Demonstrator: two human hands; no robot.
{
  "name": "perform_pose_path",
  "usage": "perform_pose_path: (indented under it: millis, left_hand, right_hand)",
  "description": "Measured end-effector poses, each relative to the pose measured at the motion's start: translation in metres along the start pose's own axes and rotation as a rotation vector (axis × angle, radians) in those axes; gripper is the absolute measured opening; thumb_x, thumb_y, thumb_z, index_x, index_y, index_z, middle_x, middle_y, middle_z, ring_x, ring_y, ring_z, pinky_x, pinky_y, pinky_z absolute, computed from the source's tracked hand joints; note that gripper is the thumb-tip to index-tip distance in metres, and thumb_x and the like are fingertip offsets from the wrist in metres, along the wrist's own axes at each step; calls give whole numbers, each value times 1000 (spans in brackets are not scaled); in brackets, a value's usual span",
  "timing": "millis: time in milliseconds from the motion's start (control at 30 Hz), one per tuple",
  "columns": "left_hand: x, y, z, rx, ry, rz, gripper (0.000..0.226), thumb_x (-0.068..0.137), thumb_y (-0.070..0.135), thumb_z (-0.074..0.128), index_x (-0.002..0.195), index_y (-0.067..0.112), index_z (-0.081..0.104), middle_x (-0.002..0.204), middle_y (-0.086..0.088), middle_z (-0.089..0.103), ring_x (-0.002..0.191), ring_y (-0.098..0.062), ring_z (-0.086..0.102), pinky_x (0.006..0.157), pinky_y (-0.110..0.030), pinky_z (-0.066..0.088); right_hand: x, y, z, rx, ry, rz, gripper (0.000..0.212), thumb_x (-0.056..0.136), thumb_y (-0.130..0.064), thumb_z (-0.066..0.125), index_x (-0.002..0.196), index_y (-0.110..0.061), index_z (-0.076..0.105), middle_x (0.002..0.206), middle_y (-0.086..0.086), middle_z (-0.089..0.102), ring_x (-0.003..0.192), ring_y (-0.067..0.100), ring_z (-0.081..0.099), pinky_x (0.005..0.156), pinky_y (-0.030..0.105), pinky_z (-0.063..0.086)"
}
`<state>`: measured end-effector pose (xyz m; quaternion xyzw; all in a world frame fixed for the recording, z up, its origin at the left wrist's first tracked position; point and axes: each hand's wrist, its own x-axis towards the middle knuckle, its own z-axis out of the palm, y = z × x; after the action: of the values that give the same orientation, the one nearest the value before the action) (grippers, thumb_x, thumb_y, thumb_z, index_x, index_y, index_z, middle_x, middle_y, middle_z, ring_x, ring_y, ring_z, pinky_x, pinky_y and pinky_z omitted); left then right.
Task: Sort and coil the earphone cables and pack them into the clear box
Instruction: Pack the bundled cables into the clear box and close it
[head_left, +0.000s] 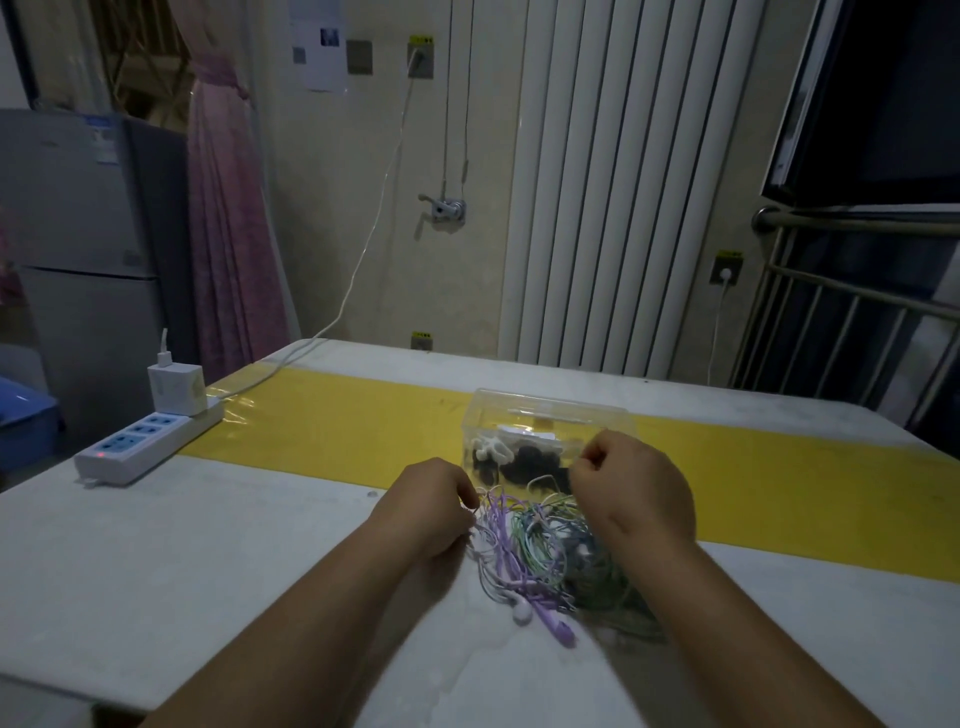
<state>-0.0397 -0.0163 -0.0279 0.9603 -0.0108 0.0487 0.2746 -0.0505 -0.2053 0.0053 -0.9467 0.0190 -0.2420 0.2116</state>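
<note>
The left hand (431, 512) is curled at the left edge of the tangle of earphone cables (540, 551), with lavender strands pinched under its fingertips. The right hand (634, 488) is raised over the far right side of the tangle, its fingers bent in and its thumb set against them; whether a strand is caught there cannot be told. The tangle, made of purple, green, white and dark cables, is spread on the white table (208, 545) between the two forearms, with a white earbud (522, 613) at its near edge. Just behind it the clear box (545, 410) is placed on a yellow strip (337, 415), open-topped, with white earphones (491, 447) and black earphones (530, 460) inside. A power strip (145, 441) carrying a white charger (174, 389) is seen at the far left.
</note>
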Motion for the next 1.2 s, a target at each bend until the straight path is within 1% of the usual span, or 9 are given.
perform_pose_path:
  millis: [100,200,300,433,600,800,967,1067,1200]
  left_hand:
    - [-1,3,3,-72,-7,-46,17,87,18,58,84,13,74,88,-9,73,87,-24,68,76,-32,54]
    - [-4,10,5,-92,-9,-72,35,91,37,58,80,6,71,79,-13,71,78,-26,67,69,-30,51]
    - [-6,18,6,-85,-35,-86,46,90,49,57,77,8,71,67,-9,68,62,-21,64,68,-29,51]
    - [-9,23,12,-139,-34,-65,36,86,49,64,67,19,70,56,0,59,55,-15,56,59,-24,42]
    - [-15,31,22,-322,-25,-28,9,82,26,72,82,19,78,56,6,62,59,-14,62,65,-27,55]
    - [-13,33,27,-355,-19,-75,8,71,8,73,70,16,75,55,-3,64,64,-26,67,66,-43,59]
    - [-10,31,28,-355,-16,-80,10,68,8,80,72,9,70,68,-11,69,73,-29,70,69,-46,59]
    - [-10,31,28,-338,-32,-61,9,68,10,78,68,11,69,65,-9,69,70,-27,70,68,-45,59]
    - [-10,35,25,-232,-51,-32,4,69,16,77,72,17,75,73,-2,72,76,-20,69,73,-33,58]
  right_hand:
    - [-1,23,2,-190,-106,119,37,88,-40,38,99,-19,67,100,6,62,90,30,56,77,36,49]
    - [-6,35,4,-295,-409,305,58,92,-58,31,130,-17,50,137,10,42,122,34,41,92,44,38]
    - [-13,39,4,-282,-530,358,75,89,-71,27,140,-17,40,147,10,32,131,36,32,96,48,37]
    - [-11,32,6,-178,-626,295,77,89,-69,20,137,-14,46,146,18,37,129,38,37,103,45,37]
    - [-16,14,-9,145,-662,204,50,101,-44,32,131,-9,50,134,19,52,119,34,51,93,35,41]
    - [-22,10,-15,178,-825,241,99,61,-75,66,138,-16,45,136,6,52,115,24,53,92,34,46]
    - [-22,3,-14,35,-826,138,44,86,-44,57,117,-14,54,120,10,59,101,25,57,75,29,42]
    - [-21,1,-19,53,-835,140,44,99,-37,37,132,-9,48,135,15,52,110,28,52,83,28,37]
    - [-24,4,-29,221,-931,175,61,88,-57,48,134,-18,47,136,9,50,120,26,50,103,40,41]
